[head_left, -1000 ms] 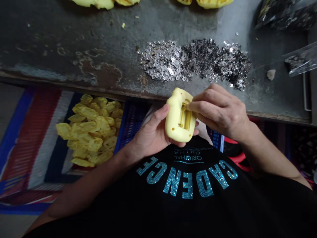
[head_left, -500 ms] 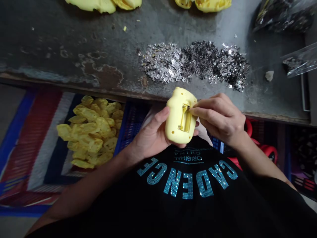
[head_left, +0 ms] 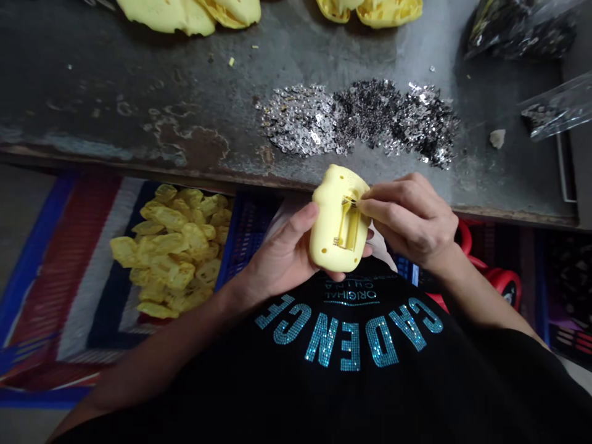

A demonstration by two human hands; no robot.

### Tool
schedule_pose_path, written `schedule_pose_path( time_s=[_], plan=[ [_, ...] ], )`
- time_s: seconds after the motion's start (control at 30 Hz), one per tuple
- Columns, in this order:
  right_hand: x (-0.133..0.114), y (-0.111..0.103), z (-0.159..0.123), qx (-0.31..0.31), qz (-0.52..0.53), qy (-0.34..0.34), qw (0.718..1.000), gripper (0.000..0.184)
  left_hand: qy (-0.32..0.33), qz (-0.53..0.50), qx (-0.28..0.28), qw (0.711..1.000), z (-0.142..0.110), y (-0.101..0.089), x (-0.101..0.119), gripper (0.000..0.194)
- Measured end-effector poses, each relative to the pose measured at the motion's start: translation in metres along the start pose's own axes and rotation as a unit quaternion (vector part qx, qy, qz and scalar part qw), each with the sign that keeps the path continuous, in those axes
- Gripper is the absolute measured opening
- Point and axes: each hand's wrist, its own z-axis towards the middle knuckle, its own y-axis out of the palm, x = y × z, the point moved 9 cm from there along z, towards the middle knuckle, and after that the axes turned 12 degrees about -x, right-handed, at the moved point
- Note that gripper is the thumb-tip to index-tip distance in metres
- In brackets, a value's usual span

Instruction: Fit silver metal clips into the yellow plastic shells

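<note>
A pale yellow plastic housing with an open battery compartment faces up in front of my chest. My left hand grips it from the left and below, thumb along its side. My right hand is closed in a pinch at the upper end of the compartment, thumb and forefinger together. Whatever sits between those fingertips is too small and covered to make out. A small metal spring contact shows at the compartment's lower end. Beyond the housing, piles of small shiny metal contact plates lie on the grey workbench.
Yellow shells and further yellow halves lie at the bench's far side. Plastic bags with metal parts rest at the right. Below the bench edge, a blue crate holds translucent yellow pieces. Red objects stand lower right.
The view has shifted slightly, so the bench contents appear a little lower. Both hands keep almost the same hold on the housing, the right fingertips still at the compartment's upper end.
</note>
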Motion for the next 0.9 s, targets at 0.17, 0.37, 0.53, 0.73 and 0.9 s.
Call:
schedule_pose_path(
  time_s=[0.17,0.37,0.53,0.73,0.9],
  plan=[
    [-0.001,-0.003,-0.002,-0.022,0.008,-0.004,1.000,0.018,0.006,0.015,0.012,1.000,-0.001,0.000,0.000,0.066],
    [0.025,-0.009,0.002,-0.051,0.159,0.108,0.980,0.010,0.012,0.039,0.019,0.999,-0.003,-0.001,0.003,0.076],
    [0.052,0.010,-0.006,-0.042,0.291,0.205,0.933,0.041,0.044,0.074,0.078,0.993,-0.007,-0.003,0.010,0.081],
    [0.050,0.032,-0.007,-0.064,0.342,0.211,0.914,0.051,0.103,0.170,0.102,0.975,-0.015,0.005,0.021,0.066],
    [0.044,0.038,-0.014,0.016,0.340,0.197,0.920,0.049,0.122,0.262,0.124,0.949,-0.025,0.007,0.030,0.061]
  ],
)
